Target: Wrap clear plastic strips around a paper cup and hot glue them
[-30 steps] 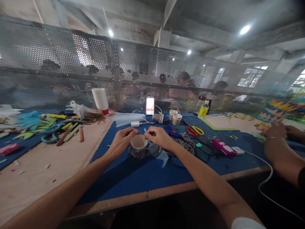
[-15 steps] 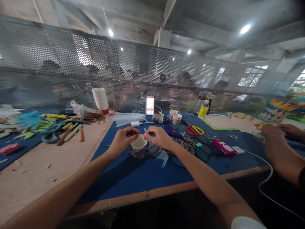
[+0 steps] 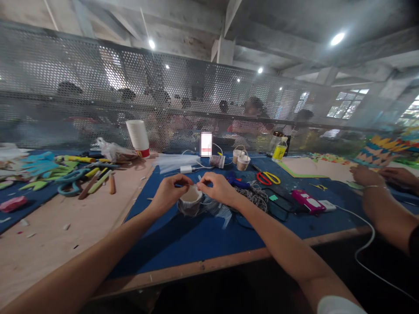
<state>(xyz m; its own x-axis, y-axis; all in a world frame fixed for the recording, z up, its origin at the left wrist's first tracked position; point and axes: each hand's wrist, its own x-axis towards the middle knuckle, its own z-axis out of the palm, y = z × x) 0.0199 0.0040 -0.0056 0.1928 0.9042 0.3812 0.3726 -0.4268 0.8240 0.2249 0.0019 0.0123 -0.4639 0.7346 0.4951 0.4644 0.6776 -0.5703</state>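
Note:
A small pale cup (image 3: pixel 190 203) with a greyish wrapping stands upright on the blue mat (image 3: pixel 183 248). At the left of its rim, my left hand (image 3: pixel 172 192) has thumb and fingertips pinched together. My right hand (image 3: pixel 214 187) is pinched at the right side of the same rim. Whatever lies between the fingertips is too small to make out. Beside the cup, under my right wrist, lies a piece of clear plastic film (image 3: pixel 222 213). A tangle of grey cord (image 3: pixel 257 198) rests to the right of that wrist.
Scissors with red and yellow handles (image 3: pixel 268 178), a magenta box (image 3: pixel 307 201) and two small cups (image 3: pixel 242 162) lie beyond my right arm. Stacked paper cups (image 3: pixel 137 138) and teal scissors (image 3: pixel 72 181) are at left. A co-worker's hands (image 3: pixel 368 176) work at far right.
Both my hands stay at the cup's rim, with only a slight shift of the left fingertips. The co-worker's hands have moved a little to the left.

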